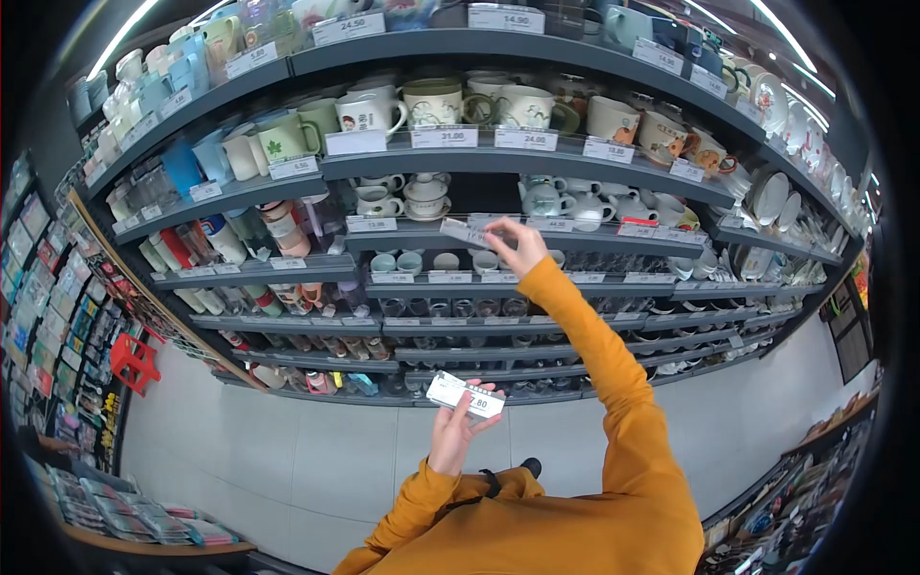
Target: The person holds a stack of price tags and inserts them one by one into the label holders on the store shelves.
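White price labels (467,396) are held at six o'clock by the left grip (452,439); at twelve o'clock, another label (462,233) is pinched by the right grip (517,247). All are judged light, stiff, slick; ends should be grasped.

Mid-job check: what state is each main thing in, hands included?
Left hand: closed, thumb over the lower label
Lower label: held, printed face showing, partly covered
Right hand: raised before the shelves, pinching
Upper label: pinched at one end, tilted
Leaf-print mug: upright, shelved
Ceiling light: lit
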